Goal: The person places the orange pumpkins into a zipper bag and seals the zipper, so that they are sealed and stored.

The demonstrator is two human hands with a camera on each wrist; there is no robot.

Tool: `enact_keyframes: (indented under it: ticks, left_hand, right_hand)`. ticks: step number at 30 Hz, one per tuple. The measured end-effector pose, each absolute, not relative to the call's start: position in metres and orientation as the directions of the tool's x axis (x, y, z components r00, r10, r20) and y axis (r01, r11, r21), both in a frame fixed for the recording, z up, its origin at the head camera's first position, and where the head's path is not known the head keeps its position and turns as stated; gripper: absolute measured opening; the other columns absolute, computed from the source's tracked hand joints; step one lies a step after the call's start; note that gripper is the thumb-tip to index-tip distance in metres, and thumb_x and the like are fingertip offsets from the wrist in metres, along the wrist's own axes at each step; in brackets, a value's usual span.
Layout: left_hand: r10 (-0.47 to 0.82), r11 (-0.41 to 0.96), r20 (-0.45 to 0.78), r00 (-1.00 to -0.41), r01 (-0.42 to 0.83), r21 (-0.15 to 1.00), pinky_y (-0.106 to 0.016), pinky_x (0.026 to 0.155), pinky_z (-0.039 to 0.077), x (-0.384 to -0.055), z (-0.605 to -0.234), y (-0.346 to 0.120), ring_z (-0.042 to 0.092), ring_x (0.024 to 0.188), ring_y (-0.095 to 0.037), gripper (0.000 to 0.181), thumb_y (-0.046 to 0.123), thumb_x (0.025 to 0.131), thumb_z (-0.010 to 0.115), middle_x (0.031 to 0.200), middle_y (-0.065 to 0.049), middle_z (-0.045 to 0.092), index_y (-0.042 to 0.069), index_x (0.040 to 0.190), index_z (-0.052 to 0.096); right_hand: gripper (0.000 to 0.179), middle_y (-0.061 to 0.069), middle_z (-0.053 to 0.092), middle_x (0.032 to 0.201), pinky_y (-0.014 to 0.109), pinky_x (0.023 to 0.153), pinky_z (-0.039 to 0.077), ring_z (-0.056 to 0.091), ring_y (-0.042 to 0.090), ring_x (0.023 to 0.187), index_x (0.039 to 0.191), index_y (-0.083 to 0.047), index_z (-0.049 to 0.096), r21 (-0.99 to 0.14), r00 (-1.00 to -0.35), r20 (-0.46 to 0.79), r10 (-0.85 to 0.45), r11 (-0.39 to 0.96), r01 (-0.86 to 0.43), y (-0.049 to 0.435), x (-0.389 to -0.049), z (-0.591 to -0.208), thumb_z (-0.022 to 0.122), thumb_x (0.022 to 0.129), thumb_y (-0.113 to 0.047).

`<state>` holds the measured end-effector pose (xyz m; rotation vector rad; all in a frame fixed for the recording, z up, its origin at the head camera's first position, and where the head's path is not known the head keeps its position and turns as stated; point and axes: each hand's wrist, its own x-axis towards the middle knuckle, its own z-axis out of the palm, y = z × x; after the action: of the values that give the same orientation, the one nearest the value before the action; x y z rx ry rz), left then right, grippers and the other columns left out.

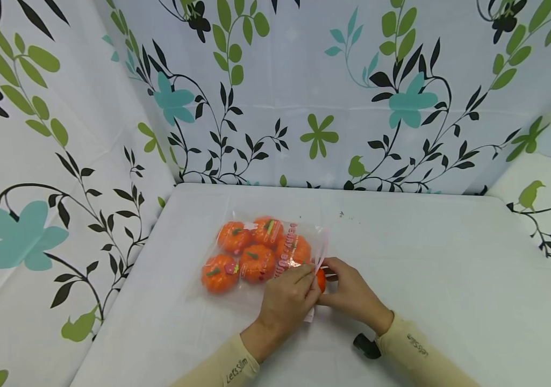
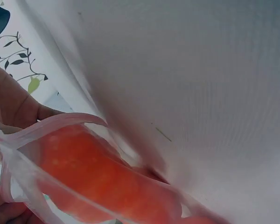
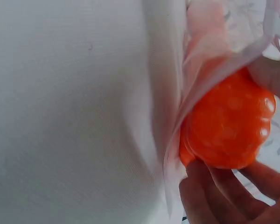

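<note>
A clear zip bag [image 1: 322,246] with pink lettering lies on the table, its mouth toward the right. Several small orange toy pumpkins [image 1: 257,263] with green stems show through the plastic. My left hand [image 1: 286,301] pinches the upper edge of the bag mouth. At that opening, my right hand [image 1: 352,290] grips another orange pumpkin [image 3: 231,121], thumb on one side and fingers on the other. The right wrist view shows this glossy pumpkin partly behind the bag's edge [image 3: 214,79]. In the left wrist view, orange pumpkins fill the bag behind its parted pink rim [image 2: 60,122].
A white cloth covers the table [image 1: 425,258]. Patterned curtains [image 1: 280,97] with leaves and flowers hang behind it and at both sides. A black cylindrical device [image 1: 367,346] sits by the right sleeve [image 1: 415,349].
</note>
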<state>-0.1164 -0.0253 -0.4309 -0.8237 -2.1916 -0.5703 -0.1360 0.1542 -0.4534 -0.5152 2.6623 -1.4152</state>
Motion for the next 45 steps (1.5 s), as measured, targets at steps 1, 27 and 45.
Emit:
enact_keyframes:
  ticks: [1,27,45]
  left_hand:
    - [0.385,0.702,0.749,-0.540,0.698,0.143,-0.026,0.079,0.058,-0.116,-0.431,-0.025,0.074,0.088,-0.016,0.007,0.005,0.078,0.076,0.097,-0.005,0.077,0.004,0.084,0.079]
    - [0.363,0.706,0.759,-0.541,0.691,0.155,-0.027,0.074,0.060,-0.122,-0.434,-0.024,0.074,0.087,-0.017,0.011,0.006,0.076,0.080,0.096,-0.006,0.077,0.004,0.086,0.078]
    - [0.427,0.728,0.740,-0.519,0.683,0.059,-0.028,0.073,0.060,-0.120,-0.437,-0.019,0.074,0.084,-0.017,0.014,0.010,0.078,0.079,0.094,-0.006,0.075,0.003,0.090,0.080]
  right_hand:
    - [0.061,-0.002,0.065,0.118,0.042,0.091,0.055,0.065,0.021,0.107,0.125,-0.012,0.063,-0.800,-0.944,0.102,-0.314,0.538,-0.265,0.152,-0.136,-0.454,0.091,0.072,-0.023]
    - [0.038,0.005,0.070,0.096,0.027,0.070,0.057,0.070,0.018,0.083,0.121,0.003,0.065,-0.926,-0.939,-0.026,-0.343,0.361,-0.106,0.162,-0.136,-0.459,0.075,0.091,-0.017]
    - [0.022,0.004,0.066,0.087,0.023,0.063,0.044,0.052,0.010,0.073,0.102,0.006,0.071,-0.931,-0.888,0.035,-0.459,0.309,-0.196,0.150,-0.138,-0.458,0.049,0.098,0.003]
